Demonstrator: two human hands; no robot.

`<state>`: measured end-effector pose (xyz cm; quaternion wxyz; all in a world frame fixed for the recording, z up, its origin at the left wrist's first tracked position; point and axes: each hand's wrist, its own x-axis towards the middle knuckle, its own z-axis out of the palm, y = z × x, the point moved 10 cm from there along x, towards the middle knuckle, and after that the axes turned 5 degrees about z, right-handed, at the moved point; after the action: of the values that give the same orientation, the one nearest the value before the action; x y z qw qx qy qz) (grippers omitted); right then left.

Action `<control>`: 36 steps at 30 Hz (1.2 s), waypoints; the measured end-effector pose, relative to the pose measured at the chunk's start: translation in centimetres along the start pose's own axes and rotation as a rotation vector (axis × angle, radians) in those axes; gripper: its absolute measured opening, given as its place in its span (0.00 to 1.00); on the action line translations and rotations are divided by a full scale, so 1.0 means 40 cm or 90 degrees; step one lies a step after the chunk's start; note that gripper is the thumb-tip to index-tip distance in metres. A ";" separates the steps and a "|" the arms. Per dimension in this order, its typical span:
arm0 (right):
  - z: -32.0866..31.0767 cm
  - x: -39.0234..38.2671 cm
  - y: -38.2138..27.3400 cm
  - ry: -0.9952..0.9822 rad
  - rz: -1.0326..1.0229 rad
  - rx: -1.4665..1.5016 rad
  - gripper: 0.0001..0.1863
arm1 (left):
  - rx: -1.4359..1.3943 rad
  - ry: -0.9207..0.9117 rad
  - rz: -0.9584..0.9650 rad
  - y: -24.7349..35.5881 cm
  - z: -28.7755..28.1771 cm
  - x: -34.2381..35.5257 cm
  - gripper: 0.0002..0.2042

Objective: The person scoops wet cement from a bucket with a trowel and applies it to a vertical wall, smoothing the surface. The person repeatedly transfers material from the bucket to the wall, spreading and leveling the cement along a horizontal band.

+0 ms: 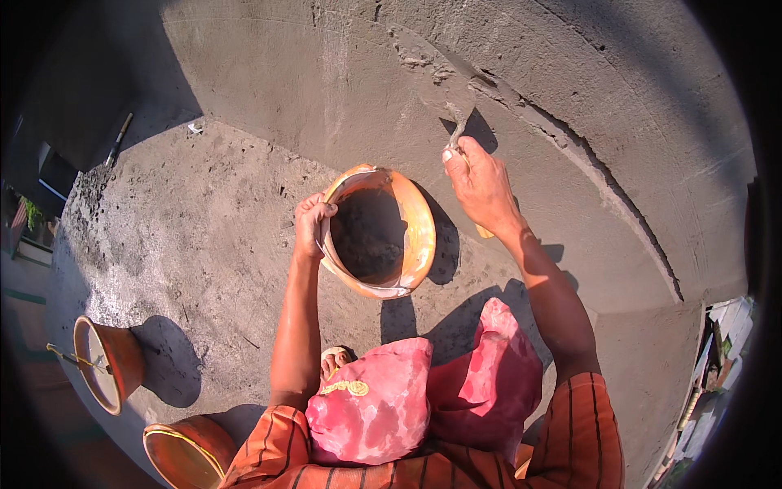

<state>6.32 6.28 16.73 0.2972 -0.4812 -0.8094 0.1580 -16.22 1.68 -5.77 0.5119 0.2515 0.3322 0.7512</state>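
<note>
My left hand (pixel 311 223) is closed on the rim of an orange bucket (pixel 419 236), which is tilted so that its mouth faces me. Dark grey mortar (pixel 368 240) lies inside it. Up and to the right, my right hand (pixel 482 186) grips the handle of a trowel (pixel 459 126). The trowel's mortar-coated blade is against the grey wall (pixel 342 90), just below a rough ridge of mortar (pixel 586 155) that curves down to the right. The blade's outline blends into the wet surface.
Two more orange buckets stand at the lower left: one with pale liquid and a stick-like handle (pixel 107 365), another (pixel 191 452) nearer me. A long thin tool (pixel 120 138) leans at the far left. Mortar crumbs dot the concrete floor (pixel 220 244). Debris (pixel 721 359) lies beyond the right edge.
</note>
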 end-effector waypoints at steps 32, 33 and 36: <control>-0.173 -0.021 0.088 -0.038 0.174 -0.162 0.18 | 0.042 -0.096 -0.009 0.010 0.089 -0.005 0.02; -0.210 -0.044 0.129 -0.004 0.183 -0.103 0.18 | 0.031 -0.108 -0.013 -0.004 0.080 0.001 0.02; -0.287 -0.123 0.237 0.030 0.245 0.005 0.17 | 0.068 -0.062 -0.032 -0.011 0.060 0.000 0.02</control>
<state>21.86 6.25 18.83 0.2819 -0.6298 -0.6945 0.2037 -14.25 2.39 -4.54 0.5321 0.3063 0.3524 0.7063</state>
